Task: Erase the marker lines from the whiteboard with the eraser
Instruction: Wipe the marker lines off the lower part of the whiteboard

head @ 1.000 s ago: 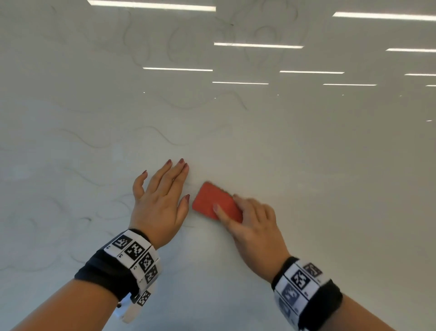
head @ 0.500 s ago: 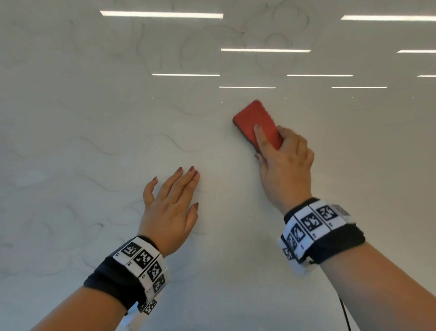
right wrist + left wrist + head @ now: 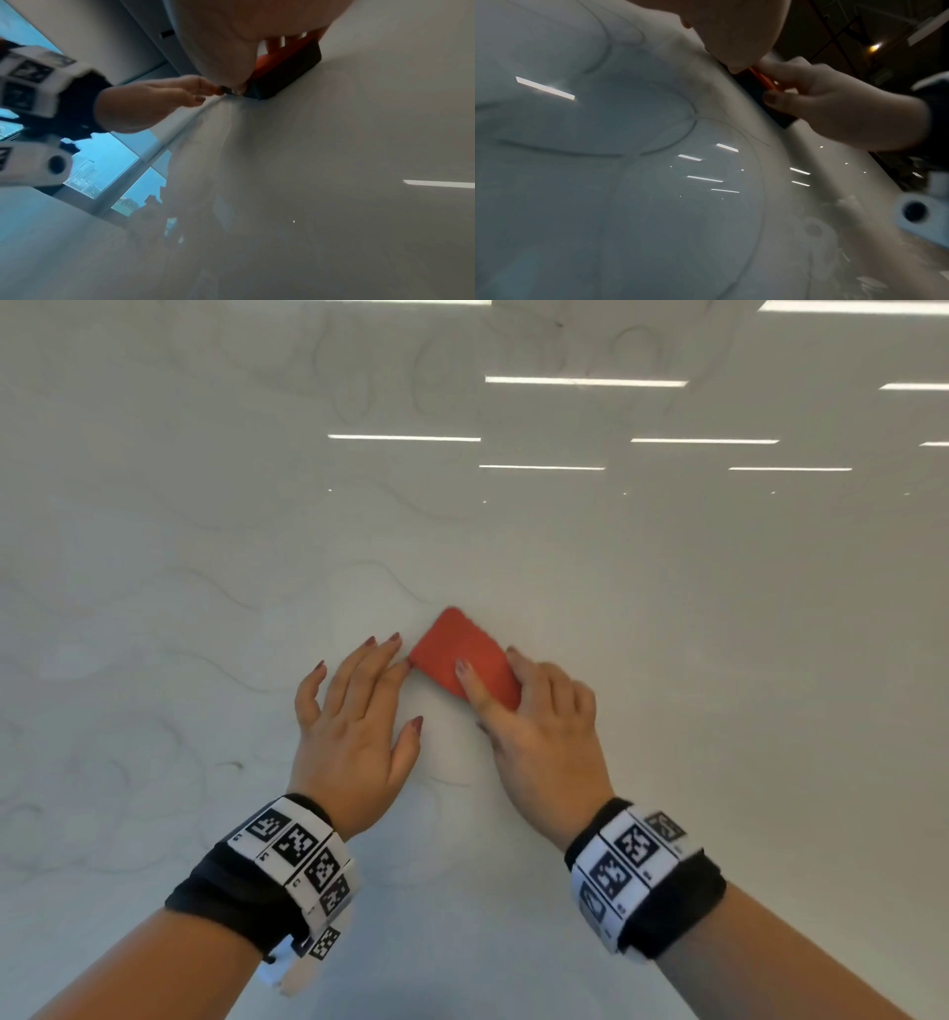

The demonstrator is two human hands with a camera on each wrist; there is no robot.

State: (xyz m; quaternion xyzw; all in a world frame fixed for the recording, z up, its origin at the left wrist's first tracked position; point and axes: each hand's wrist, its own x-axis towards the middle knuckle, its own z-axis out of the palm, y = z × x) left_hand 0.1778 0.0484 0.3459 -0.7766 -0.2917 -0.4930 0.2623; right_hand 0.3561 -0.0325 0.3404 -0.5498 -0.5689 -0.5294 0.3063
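The right hand (image 3: 544,737) grasps a red eraser (image 3: 464,660) pressed flat on the whiteboard (image 3: 719,660). The left hand (image 3: 354,726) lies released, fingers straight, its fingertips touching the eraser, likely blocking any leftward wipe. Faint marker lines (image 3: 226,595) remain left and above; ceiling-light reflections could hide them.

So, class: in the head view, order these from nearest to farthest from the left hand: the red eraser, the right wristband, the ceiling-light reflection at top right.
1. Red eraser, beside the left hand's fingertips.
2. Right wristband, lower right.
3. Ceiling-light reflection, top right corner.
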